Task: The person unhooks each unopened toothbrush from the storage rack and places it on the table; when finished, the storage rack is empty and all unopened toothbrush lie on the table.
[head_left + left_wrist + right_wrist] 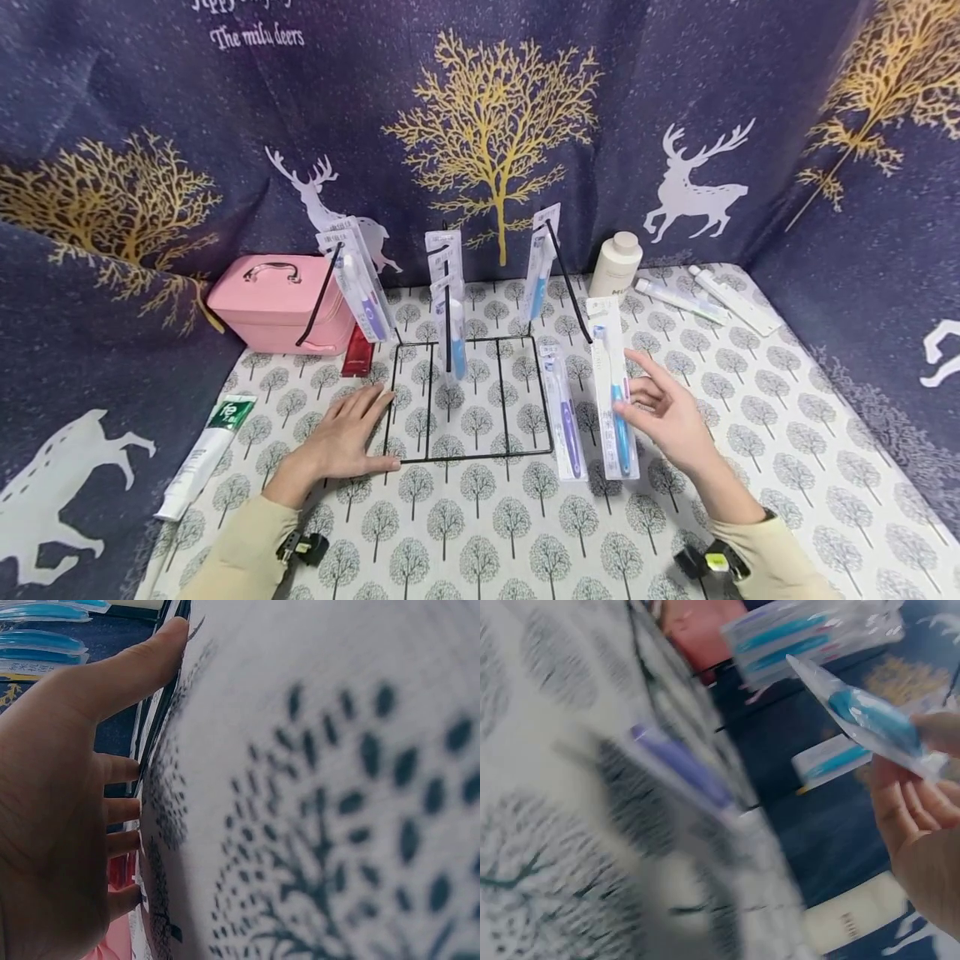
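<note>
My right hand pinches a packaged blue toothbrush between thumb and fingers, holding it upright just right of a black wire display rack. The right wrist view shows this pack from the side, above the table. Beside it, a packaged purple toothbrush lies along the rack's right edge. With fingers spread and nearly straight, my left hand rests at the left side of the rack base. More toothbrush packs hang from the rack's hooks: purple ones on the left, blue ones in the middle and right.
Behind the rack's left side are a pink case and a red packet. A green-and-white toothpaste tube lies far left. At the back right stand a cream bottle and two lying tubes, one nearer, one farther.
</note>
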`<action>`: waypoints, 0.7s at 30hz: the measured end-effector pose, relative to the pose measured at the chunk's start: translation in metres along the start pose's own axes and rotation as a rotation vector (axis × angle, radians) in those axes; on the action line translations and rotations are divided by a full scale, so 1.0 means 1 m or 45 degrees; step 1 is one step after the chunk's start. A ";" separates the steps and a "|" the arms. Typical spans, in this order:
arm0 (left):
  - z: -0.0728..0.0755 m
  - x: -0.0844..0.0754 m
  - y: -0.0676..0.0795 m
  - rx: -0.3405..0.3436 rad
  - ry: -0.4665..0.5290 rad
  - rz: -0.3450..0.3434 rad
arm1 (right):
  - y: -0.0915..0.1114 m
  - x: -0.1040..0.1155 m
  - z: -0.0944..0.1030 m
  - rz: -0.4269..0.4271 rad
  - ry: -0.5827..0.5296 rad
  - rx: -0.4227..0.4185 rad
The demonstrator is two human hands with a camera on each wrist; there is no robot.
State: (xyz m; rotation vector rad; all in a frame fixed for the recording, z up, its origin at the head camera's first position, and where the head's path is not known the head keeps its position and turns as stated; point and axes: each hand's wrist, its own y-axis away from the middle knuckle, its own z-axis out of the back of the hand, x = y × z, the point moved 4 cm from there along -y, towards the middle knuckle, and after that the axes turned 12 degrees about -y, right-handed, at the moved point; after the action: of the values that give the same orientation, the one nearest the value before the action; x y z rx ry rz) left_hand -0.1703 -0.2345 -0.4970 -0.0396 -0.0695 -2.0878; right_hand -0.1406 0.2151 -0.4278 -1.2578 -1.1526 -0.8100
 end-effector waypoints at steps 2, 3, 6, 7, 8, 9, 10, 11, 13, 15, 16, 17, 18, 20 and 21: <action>0.000 0.000 -0.001 0.007 -0.003 0.001 | -0.005 -0.016 0.004 -0.112 0.081 -0.013; 0.000 0.000 -0.001 0.007 -0.007 0.000 | -0.007 -0.023 0.005 -0.151 0.099 -0.006; -0.001 0.001 -0.002 0.005 -0.007 -0.001 | -0.011 -0.039 0.007 -0.269 0.161 0.006; 0.000 0.001 -0.001 0.004 -0.008 -0.001 | -0.012 -0.044 0.007 -0.299 0.164 0.014; 0.000 0.001 -0.001 0.005 -0.009 0.000 | -0.013 -0.048 0.007 -0.324 0.170 0.023; 0.000 0.001 -0.001 0.003 -0.008 0.001 | -0.014 -0.052 0.007 -0.349 0.181 0.027; 0.000 0.001 -0.001 0.003 -0.006 0.002 | -0.015 -0.055 0.007 -0.367 0.198 0.024; 0.000 0.001 -0.001 0.003 -0.005 0.002 | -0.015 -0.059 0.008 -0.392 0.212 0.024; 0.000 0.001 -0.001 0.005 -0.003 0.004 | -0.016 -0.064 0.008 -0.432 0.242 0.033; 0.001 0.000 -0.001 0.002 -0.003 0.000 | -0.016 -0.069 0.008 -0.467 0.265 0.026; 0.001 0.000 -0.001 -0.001 -0.004 -0.001 | -0.016 -0.071 0.008 -0.479 0.273 0.028; 0.001 0.000 -0.001 -0.004 -0.006 -0.003 | -0.016 -0.073 0.007 -0.494 0.276 0.031; 0.001 0.000 -0.001 -0.004 -0.007 -0.002 | -0.016 -0.075 0.007 -0.502 0.281 0.030; 0.000 0.000 -0.001 -0.003 -0.008 0.001 | -0.017 -0.078 0.007 -0.516 0.294 0.018; 0.000 0.000 -0.001 0.000 -0.005 0.004 | -0.017 -0.079 0.007 -0.518 0.307 0.020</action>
State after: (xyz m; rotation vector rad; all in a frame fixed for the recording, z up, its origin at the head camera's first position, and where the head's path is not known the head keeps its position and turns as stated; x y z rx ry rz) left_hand -0.1717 -0.2339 -0.4971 -0.0433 -0.0716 -2.0848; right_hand -0.1795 0.2088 -0.4987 -0.8919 -1.2286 -1.2159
